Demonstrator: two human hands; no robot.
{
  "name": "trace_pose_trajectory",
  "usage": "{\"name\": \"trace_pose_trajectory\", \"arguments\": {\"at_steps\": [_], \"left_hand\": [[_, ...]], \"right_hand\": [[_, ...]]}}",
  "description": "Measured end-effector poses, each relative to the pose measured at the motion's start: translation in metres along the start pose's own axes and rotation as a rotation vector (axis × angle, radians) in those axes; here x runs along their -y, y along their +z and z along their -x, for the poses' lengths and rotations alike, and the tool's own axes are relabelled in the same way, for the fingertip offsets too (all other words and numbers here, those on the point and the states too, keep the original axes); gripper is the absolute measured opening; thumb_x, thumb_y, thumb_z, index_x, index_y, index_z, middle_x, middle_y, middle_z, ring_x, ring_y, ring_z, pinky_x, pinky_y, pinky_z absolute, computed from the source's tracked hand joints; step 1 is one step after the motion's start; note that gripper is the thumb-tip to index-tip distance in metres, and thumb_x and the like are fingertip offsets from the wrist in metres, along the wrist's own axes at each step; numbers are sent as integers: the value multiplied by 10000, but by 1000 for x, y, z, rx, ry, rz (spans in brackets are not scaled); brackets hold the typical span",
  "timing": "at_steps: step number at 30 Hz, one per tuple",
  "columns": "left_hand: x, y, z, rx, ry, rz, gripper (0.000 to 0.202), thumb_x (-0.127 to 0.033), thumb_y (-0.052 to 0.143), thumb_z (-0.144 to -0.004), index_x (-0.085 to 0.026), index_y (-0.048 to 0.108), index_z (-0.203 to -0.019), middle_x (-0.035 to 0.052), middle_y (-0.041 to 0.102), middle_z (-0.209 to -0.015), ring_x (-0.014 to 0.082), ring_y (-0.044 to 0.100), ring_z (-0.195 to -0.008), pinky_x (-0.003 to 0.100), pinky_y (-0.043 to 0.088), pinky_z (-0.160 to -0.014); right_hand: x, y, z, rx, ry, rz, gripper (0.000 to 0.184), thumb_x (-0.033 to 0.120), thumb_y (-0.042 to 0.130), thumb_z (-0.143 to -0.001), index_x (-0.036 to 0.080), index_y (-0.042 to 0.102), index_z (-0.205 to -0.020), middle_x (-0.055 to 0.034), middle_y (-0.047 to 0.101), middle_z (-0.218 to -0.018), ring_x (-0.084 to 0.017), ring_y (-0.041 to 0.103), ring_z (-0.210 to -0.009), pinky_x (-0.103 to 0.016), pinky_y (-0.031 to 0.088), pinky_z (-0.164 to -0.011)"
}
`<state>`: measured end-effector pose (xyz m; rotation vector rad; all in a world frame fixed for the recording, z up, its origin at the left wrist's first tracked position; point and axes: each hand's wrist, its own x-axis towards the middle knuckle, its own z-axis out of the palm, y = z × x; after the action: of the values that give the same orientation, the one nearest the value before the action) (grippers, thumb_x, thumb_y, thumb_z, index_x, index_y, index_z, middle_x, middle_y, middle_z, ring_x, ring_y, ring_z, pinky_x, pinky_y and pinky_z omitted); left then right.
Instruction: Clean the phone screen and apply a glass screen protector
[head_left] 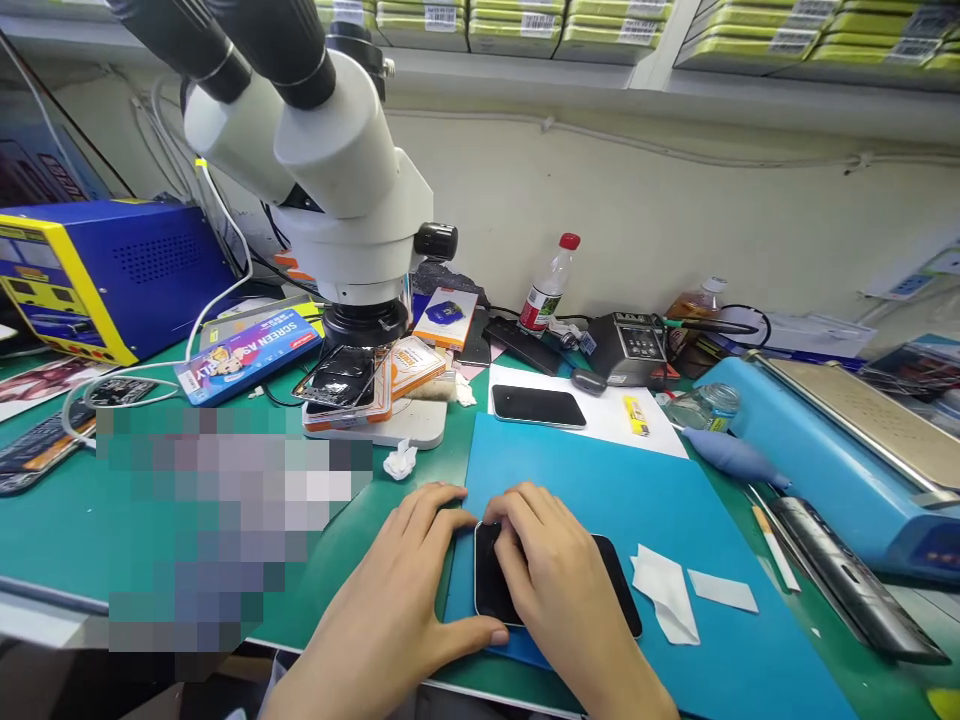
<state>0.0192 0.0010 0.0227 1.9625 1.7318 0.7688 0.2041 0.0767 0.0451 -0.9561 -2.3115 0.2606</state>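
A smartphone [619, 590] with a dark screen lies flat on the blue mat [585, 480], partly covered by my right hand. My left hand [405, 580] rests at the phone's left end. Its thumb is at the near edge and its index fingertip at the far left corner, so the phone sits between them. Above the screen, my right hand [551, 560] has its fingers curled together, tips down near the same far corner. Whatever those fingertips may pinch is hidden. Two white paper pieces, a crumpled wipe [666, 595] and a flat strip [722, 590], lie right of the phone.
A microscope [352, 200] stands at back left over stacked phone parts [349, 380]. Another phone [538, 406] lies on white paper behind the mat. A light blue machine [832, 470], a blower bulb [735, 458] and a black tool [855, 580] line the right. One area at left is pixelated.
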Motion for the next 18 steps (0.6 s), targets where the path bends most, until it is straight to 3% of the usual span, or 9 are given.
{"name": "trace_pose_trajectory", "arguments": {"at_steps": [4,9,14,18], "left_hand": [[2,-1,0,14,3,10,723,-462,975,-804,-355,592,-1407,63,525,-1658,363,480,-1572,645,483,-1253],[4,-5,0,59,7,12,778,-472,932,-853,-392,547,-1524,55,486,-1708,383,460,-1587,658,471,-1257],[4,-9,-1,157,-36,31,802,-447,912,-879,-479,505,-1569,0,427,-1755,384,412,-1616,693,420,-1281],[3,-10,0,156,-68,78,727,-414,916,-881,-480,546,-1503,6,470,-1715,382,419,-1613,680,450,-1261]], "right_hand": [[-2,-6,7,-121,74,-41,231,161,450,-1087,285,644,-1070,15,733,-990,-174,708,-903,-313,558,-796],[-24,-41,27,-301,351,2,225,390,519,-1109,300,724,-1119,-19,803,-1009,-204,783,-920,-295,609,-746],[-50,-57,47,-348,577,41,332,520,522,-1085,292,755,-1154,3,838,-933,-177,814,-784,-221,597,-585],[-49,-53,55,-331,628,57,343,530,500,-1084,327,741,-1221,44,849,-957,-146,829,-809,-180,594,-602]]}}
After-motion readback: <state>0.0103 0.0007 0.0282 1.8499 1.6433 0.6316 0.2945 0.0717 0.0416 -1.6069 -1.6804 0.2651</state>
